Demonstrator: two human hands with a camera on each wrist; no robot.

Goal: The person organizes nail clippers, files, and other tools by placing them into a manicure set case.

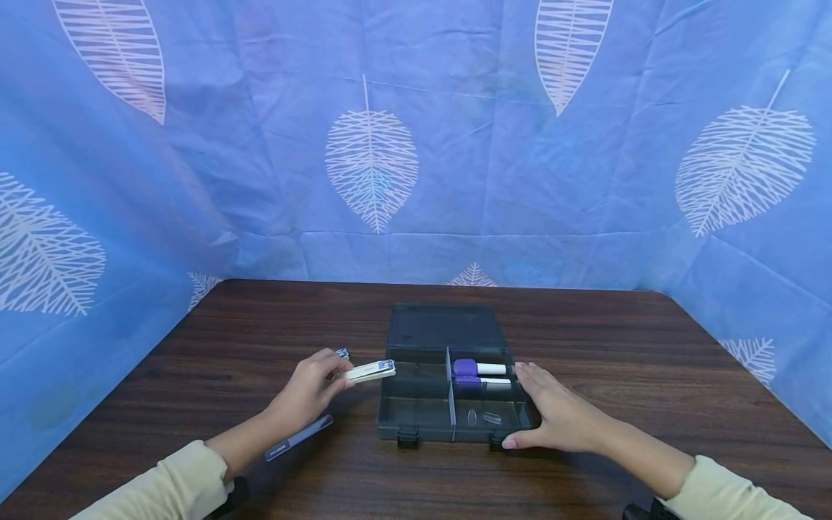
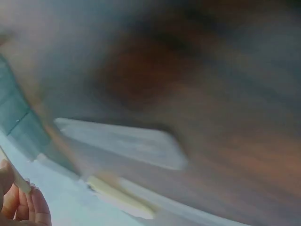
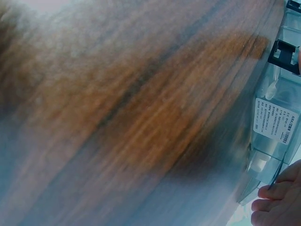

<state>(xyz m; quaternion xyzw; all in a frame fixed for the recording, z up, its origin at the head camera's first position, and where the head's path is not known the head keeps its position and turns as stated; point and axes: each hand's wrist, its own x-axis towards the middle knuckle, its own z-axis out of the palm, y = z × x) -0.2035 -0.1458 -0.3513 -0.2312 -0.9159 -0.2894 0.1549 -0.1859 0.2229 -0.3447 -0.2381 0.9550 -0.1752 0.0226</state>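
Observation:
My left hand (image 1: 305, 390) pinches a white nail clipper (image 1: 370, 371) with a blue-marked end, held at the left edge of the dark see-through box (image 1: 416, 427). Behind those fingers, part of another clipper-like item (image 1: 341, 353) shows on the table. A flat grey nail file (image 1: 299, 438) lies beside the left wrist; the left wrist view shows it pale and blurred. Inside the open box's right half lie two purple-and-white bottles (image 1: 464, 368) and small clear pieces (image 1: 492, 418). My right hand (image 1: 559, 412) rests spread along the box's right side, thumb near the front latch.
The box lid (image 1: 445, 326) is folded back toward the far side, and a divider (image 1: 450, 393) splits the compartments. Dark wood covers the table (image 1: 617, 339). A blue leaf-patterned cloth (image 1: 429, 166) hangs around the back and sides. A printed label (image 3: 274, 120) is on the box wall.

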